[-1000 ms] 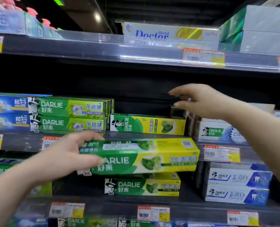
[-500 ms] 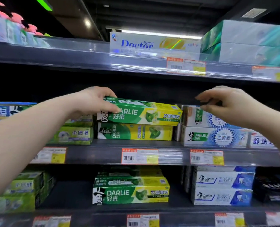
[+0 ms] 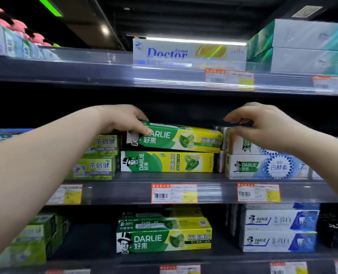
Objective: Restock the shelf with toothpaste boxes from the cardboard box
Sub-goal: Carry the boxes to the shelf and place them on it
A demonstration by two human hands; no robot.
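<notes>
While left hand [image 3: 122, 119] grips one | green-yellow boxes [image 3: 167, 162] mid-shelf: two stacked

Glossy printed cardboard toothpaste box [image 3: 176, 138]; smooth dark shelf [image 3: 136, 177] edged with shiny clear plastic strip [image 3: 213, 192] over paper price labels [image 3: 174, 193].

The middle shelf [image 3: 128, 191] carries a green-and-yellow Darlie box [image 3: 167, 162] lying flat directly below the left grip [image 3: 124, 120]. Green tea-type boxes [image 3: 94, 171] sit left of it; a white Darlie box [image 3: 267, 167] rests under the right grip [image 3: 263, 125].
</notes>
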